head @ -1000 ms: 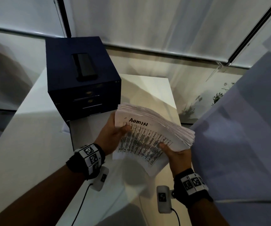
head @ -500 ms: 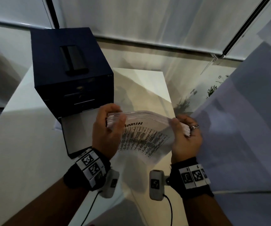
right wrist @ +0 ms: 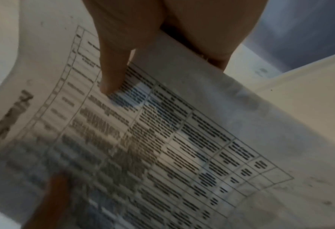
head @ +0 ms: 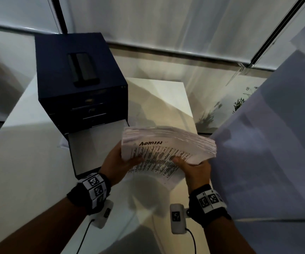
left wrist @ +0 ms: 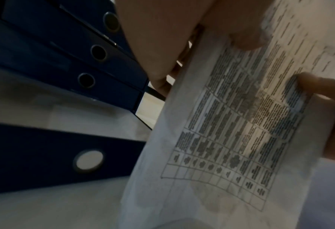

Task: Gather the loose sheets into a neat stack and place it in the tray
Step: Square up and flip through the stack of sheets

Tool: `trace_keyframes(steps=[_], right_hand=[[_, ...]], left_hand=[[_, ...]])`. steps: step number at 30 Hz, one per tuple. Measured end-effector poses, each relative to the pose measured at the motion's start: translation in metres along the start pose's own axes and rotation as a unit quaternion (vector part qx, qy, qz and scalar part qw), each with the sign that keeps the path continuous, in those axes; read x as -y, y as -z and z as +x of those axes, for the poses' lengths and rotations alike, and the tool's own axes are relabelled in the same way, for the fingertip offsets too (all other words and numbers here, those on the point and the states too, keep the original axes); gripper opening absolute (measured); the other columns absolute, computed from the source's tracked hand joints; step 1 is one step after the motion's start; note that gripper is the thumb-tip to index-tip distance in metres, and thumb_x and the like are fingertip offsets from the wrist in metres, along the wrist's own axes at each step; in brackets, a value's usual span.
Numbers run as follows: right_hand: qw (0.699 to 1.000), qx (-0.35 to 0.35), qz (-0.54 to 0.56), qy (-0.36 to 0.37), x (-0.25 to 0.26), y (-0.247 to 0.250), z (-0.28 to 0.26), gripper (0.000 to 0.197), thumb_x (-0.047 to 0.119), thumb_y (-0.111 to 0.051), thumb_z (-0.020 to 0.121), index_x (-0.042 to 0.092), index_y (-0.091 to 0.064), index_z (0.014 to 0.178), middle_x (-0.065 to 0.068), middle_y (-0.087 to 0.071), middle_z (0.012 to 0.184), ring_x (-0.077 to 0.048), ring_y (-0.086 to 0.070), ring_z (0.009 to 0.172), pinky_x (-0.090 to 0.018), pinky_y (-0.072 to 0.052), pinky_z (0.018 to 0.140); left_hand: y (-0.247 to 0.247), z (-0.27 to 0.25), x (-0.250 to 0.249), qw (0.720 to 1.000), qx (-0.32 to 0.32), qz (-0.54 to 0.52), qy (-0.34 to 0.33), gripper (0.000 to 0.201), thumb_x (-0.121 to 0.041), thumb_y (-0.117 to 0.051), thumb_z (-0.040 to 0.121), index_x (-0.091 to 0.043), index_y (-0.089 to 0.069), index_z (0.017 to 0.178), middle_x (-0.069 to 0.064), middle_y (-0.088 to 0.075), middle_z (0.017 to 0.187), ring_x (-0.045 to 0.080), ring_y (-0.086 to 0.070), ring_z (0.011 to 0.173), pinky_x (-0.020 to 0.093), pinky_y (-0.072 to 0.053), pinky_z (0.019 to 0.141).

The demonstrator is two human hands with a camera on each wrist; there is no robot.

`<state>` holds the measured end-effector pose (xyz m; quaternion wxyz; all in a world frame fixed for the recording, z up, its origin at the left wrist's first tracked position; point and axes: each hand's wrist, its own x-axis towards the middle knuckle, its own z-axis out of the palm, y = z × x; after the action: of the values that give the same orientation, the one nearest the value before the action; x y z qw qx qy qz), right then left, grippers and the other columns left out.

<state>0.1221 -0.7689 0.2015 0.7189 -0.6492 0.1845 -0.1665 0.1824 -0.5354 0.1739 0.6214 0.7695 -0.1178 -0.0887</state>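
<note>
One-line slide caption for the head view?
Left hand and right hand grip thick white printed paper stack beside open navy drawer tray.

I see the stack of sheets (head: pixel 168 153) lifted off the table, thick, its edges fanned and uneven, top page a printed table with handwriting. My left thumb lies on its near left corner, fingers beneath; right thumb on the right. The tray (head: pixel 95 149), pulled open, sits just left of my left fingers.
</note>
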Motion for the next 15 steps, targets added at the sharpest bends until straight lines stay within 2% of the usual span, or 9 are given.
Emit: trace_keyframes(steps=[1, 3, 4, 6, 8, 11, 14, 15], right_hand=[[1.000, 0.005, -0.003, 0.002, -0.001, 0.002, 0.000, 0.045, -0.011, -0.082, 0.060, 0.006, -0.070, 0.101, -0.007, -0.076, 0.093, -0.023, -0.073, 0.088, -0.035, -0.060, 0.074], [1.000, 0.017, 0.007, -0.024, -0.005, 0.000, 0.000, 0.045, -0.013, -0.081, 0.062, 0.004, -0.069, 0.103, -0.009, -0.076, 0.095, -0.025, -0.073, 0.089, -0.033, -0.059, 0.072], [0.999, 0.016, 0.014, -0.046, -0.007, -0.003, 0.000, 0.045, -0.013, -0.081, 0.062, 0.004, -0.069, 0.103, -0.010, -0.076, 0.096, -0.027, -0.073, 0.090, -0.034, -0.060, 0.072], [0.997, -0.005, 0.032, -0.074, -0.006, -0.008, 0.000, 0.039, -0.011, -0.082, 0.062, 0.008, -0.072, 0.095, -0.009, -0.076, 0.093, -0.029, -0.072, 0.091, -0.036, -0.060, 0.071], [0.997, -0.008, 0.042, -0.066, -0.001, -0.008, 0.002, 0.036, -0.013, -0.080, 0.063, 0.009, -0.073, 0.090, -0.009, -0.076, 0.091, -0.028, -0.073, 0.088, -0.035, -0.060, 0.070], [0.998, 0.000, 0.040, -0.041, 0.001, -0.001, -0.004, 0.045, -0.012, -0.081, 0.062, -0.002, -0.068, 0.103, -0.016, -0.074, 0.100, -0.028, -0.072, 0.091, -0.040, -0.061, 0.074], [0.997, -0.004, -0.015, -0.069, -0.010, 0.003, -0.013, 0.047, -0.004, -0.086, 0.058, 0.004, -0.070, 0.102, -0.011, -0.075, 0.097, -0.028, -0.073, 0.089, -0.040, -0.061, 0.074], [0.997, -0.005, -0.030, -0.073, -0.009, 0.005, -0.015, 0.046, -0.003, -0.086, 0.059, 0.007, -0.071, 0.100, -0.009, -0.076, 0.095, -0.027, -0.073, 0.088, -0.036, -0.061, 0.071]], left_hand=[[0.001, 0.001, 0.002, 1.000, -0.001, 0.008, 0.004, 0.071, -0.056, -0.073, 0.067, -0.016, -0.061, 0.125, -0.010, -0.070, 0.111, -0.002, -0.067, 0.099, 0.012, -0.054, 0.074], [-0.002, 0.003, 0.002, 1.000, 0.004, 0.019, 0.020, 0.048, -0.038, -0.075, 0.076, -0.023, -0.063, 0.120, -0.013, -0.071, 0.108, -0.001, -0.067, 0.098, 0.015, -0.055, 0.076], [-0.006, 0.002, 0.000, 0.999, 0.012, 0.023, 0.031, 0.037, -0.033, -0.074, 0.079, -0.028, -0.064, 0.115, -0.018, -0.072, 0.102, -0.002, -0.067, 0.095, 0.017, -0.056, 0.075], [-0.012, 0.003, -0.005, 0.999, 0.002, 0.022, 0.041, 0.025, -0.028, -0.072, 0.083, -0.038, -0.062, 0.103, -0.032, -0.069, 0.091, -0.009, -0.066, 0.085, 0.014, -0.053, 0.069], [-0.014, 0.002, -0.012, 0.998, -0.036, -0.015, 0.040, 0.030, -0.018, -0.074, 0.083, -0.039, -0.062, 0.100, -0.036, -0.069, 0.088, -0.013, -0.065, 0.084, 0.010, -0.053, 0.068], [-0.014, -0.003, -0.016, 0.996, -0.077, -0.045, 0.029, 0.036, -0.013, -0.078, 0.077, -0.034, -0.065, 0.103, -0.030, -0.071, 0.091, -0.011, -0.066, 0.090, 0.012, -0.055, 0.076], [-0.012, -0.011, -0.012, 0.997, -0.051, -0.036, 0.034, 0.051, -0.031, -0.079, 0.071, -0.019, -0.066, 0.119, -0.013, -0.071, 0.109, 0.003, -0.067, 0.102, 0.031, -0.058, 0.089], [-0.010, -0.013, -0.014, 0.999, -0.042, -0.024, 0.022, 0.056, -0.037, -0.080, 0.072, -0.017, -0.064, 0.122, -0.010, -0.070, 0.113, 0.003, -0.066, 0.105, 0.031, -0.057, 0.091]])
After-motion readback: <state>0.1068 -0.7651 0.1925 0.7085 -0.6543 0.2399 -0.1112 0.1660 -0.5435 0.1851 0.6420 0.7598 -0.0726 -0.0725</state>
